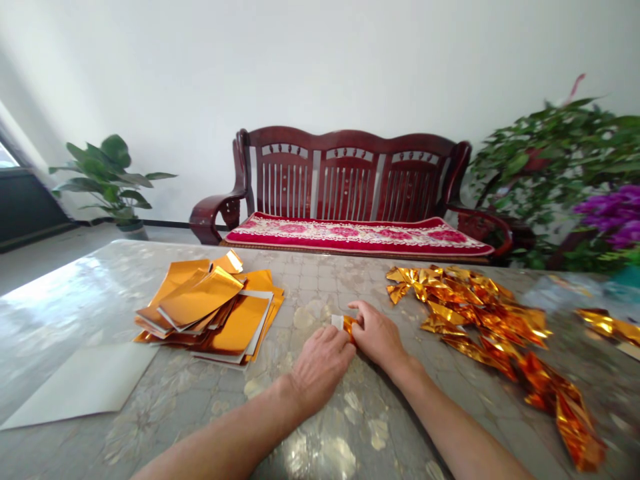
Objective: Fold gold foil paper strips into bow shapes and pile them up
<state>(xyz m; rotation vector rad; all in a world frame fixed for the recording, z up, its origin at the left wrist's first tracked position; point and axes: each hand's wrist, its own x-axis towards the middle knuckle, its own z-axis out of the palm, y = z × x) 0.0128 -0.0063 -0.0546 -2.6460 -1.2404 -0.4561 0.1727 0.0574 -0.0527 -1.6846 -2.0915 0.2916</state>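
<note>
Both my hands meet near the middle of the table (pixel 350 427). My left hand (pixel 320 365) and my right hand (pixel 376 335) have their fingers pinched together on a small folded piece of gold foil paper (pixel 346 324), whose white back shows at its left end. A loose stack of flat gold foil sheets (pixel 213 310) lies to the left of my hands. A heap of folded gold foil pieces (pixel 480 313) spreads to the right, trailing toward the near right edge.
A white sheet (pixel 80 385) lies at the near left. More foil (pixel 607 327) sits at the far right. Behind the table stand a dark wooden bench with a red cushion (pixel 350 200), a potted plant (pixel 113 180) and leafy plants with purple flowers (pixel 575 173).
</note>
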